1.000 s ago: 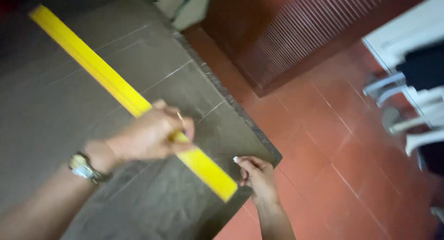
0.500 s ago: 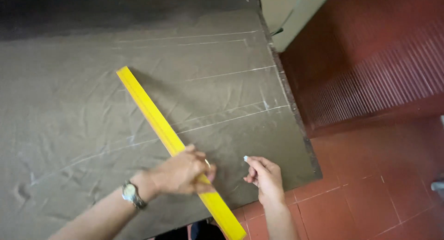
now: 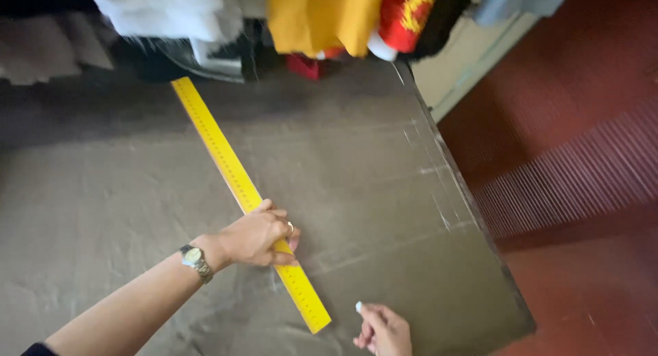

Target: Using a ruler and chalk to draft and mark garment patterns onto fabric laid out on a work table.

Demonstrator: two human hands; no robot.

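Under left hand (image 3: 257, 236), fingers pin ruler (image 3: 233, 174) to cloth (image 3: 370, 191); right hand (image 3: 384, 330) pinches chalk (image 3: 358, 306). Risk: one-point pressure lets ruler pivot, skewing line.

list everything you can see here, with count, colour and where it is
ruler: 1, yellow, diagonal on the cloth
cloth: 1, grey, spread over the table, faint chalk lines
chalk: 1, white, in right fingertips
hanging garments: several, white, yellow, red, top edge
floor: red tiles, right side
wristwatch: 1, metal, left wrist
left hand: 1, pressing on ruler
right hand: 1, bottom edge, beside ruler end
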